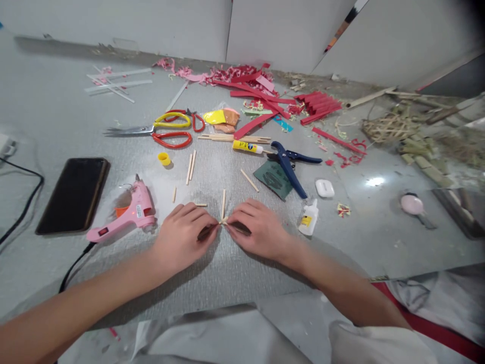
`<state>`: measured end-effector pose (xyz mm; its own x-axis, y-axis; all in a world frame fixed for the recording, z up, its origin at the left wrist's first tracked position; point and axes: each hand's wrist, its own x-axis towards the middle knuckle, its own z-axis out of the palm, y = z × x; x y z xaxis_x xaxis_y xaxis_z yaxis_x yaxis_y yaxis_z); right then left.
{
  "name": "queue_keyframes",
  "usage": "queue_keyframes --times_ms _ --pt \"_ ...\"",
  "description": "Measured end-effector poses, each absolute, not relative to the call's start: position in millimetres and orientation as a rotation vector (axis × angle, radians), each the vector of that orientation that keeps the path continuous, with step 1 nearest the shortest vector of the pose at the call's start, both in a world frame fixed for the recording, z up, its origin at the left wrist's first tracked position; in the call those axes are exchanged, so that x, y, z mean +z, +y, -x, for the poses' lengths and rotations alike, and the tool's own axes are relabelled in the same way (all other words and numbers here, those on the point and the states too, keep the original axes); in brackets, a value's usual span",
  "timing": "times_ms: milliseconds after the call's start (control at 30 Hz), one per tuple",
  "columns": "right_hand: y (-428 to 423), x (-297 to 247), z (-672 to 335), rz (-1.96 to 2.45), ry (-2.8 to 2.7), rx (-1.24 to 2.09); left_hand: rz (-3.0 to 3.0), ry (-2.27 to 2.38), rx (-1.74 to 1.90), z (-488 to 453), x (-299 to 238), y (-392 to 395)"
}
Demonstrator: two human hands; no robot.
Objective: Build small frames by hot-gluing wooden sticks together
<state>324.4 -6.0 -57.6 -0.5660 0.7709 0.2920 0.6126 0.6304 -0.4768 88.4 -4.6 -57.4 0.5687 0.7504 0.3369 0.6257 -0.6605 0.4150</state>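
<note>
My left hand (184, 233) and my right hand (257, 227) rest on the grey floor, fingertips meeting at the centre. Both pinch small thin wooden sticks (223, 215), whose ends join between the two hands; one stick points away from me. The fingers of each hand are pressed together on the sticks. A pink hot glue gun (129, 215) lies just left of my left hand. A small white glue bottle (308, 218) stands right of my right hand.
A black phone (74, 194) lies at the left. Farther off are red and yellow scissors (166, 130), blue pliers (290, 164), a yellow glue tube (246, 146), loose sticks (190, 167), a white earbud case (325, 188) and red paper strips (318, 105). A cable (22, 202) runs along the left.
</note>
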Motion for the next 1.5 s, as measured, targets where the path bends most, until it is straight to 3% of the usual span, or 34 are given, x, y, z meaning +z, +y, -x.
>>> queue_keyframes --times_ms 1500 --pt "-5 -53 -330 1.107 -2.401 0.465 -2.456 1.112 0.750 -86 -60 1"
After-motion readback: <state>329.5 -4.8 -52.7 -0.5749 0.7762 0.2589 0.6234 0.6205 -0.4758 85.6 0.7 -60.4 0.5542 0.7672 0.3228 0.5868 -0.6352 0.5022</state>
